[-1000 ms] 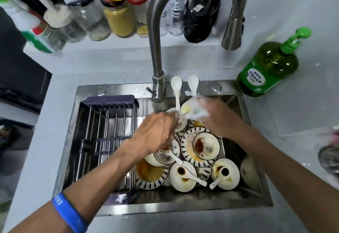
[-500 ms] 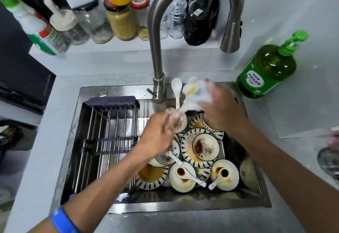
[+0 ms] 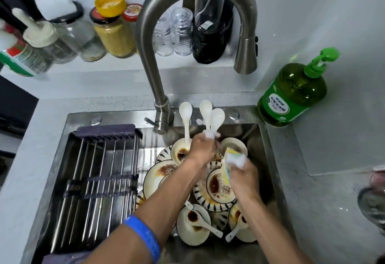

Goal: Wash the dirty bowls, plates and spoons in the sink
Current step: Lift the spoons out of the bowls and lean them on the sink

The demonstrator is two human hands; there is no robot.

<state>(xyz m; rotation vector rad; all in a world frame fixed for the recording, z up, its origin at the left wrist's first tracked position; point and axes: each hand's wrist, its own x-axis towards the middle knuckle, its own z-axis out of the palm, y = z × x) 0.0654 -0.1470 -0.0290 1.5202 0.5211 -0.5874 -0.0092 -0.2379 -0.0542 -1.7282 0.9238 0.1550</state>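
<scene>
3 white spoons (image 3: 216,118) lean on the sink's (image 3: 116,116) back rim, left hand (image 3: 203,149) pinching 1 soapy handle, right hand (image 3: 242,177) clenching the sponge (image 3: 231,159) above the dirty bowls (image 3: 218,186); best seat it firmly before releasing.

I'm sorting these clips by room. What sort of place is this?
Most likely a home kitchen: a steel sink full of dirty bowls, a tall tap, and jars on a ledge behind it.
</scene>
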